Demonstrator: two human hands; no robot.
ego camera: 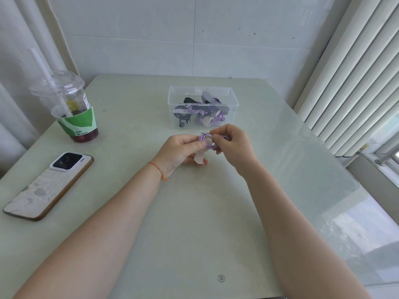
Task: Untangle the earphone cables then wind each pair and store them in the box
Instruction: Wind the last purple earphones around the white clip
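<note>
Head view is showing a pale green surface (pixel 194 212) carrying everything, set against a tiled wall with blinds hanging on the right. Largest of the loose things, a phone (pixel 47 186) is lying face down near the left edge, well clear of the working area, likely parked there so it is not getting in the way. Behind it a clear plastic cup (pixel 69 108) with a domed lid and straw is standing upright, holding a dark red remnant at the bottom; its green sleeve is reading "DARE TO BE FRESH", and a small white label higher up is too blurred to read.

Further back, centred, the clear box (pixel 203 108) is sitting open, already holding several wound earphone sets in black and purple on their flat winders, so the task is looking well advanced.

Just in front of the box, both hands are meeting above the surface. The left hand (pixel 183 149), with a red thread bracelet at the wrist, is gripping a pale pink winder card (pixel 199 157) with its fingers curled around it, steadying it. The right hand (pixel 233 145) is pinching the purple earphone cable (pixel 204 138), fingers closed on it, probably tucking the last loop or the loose end into the coil, though the exact point of contact is hidden between the fingertips.

Smallest, a round printed mark (pixel 221 278) is showing near the front edge of the surface; its symbol is not legible as writing.
</note>
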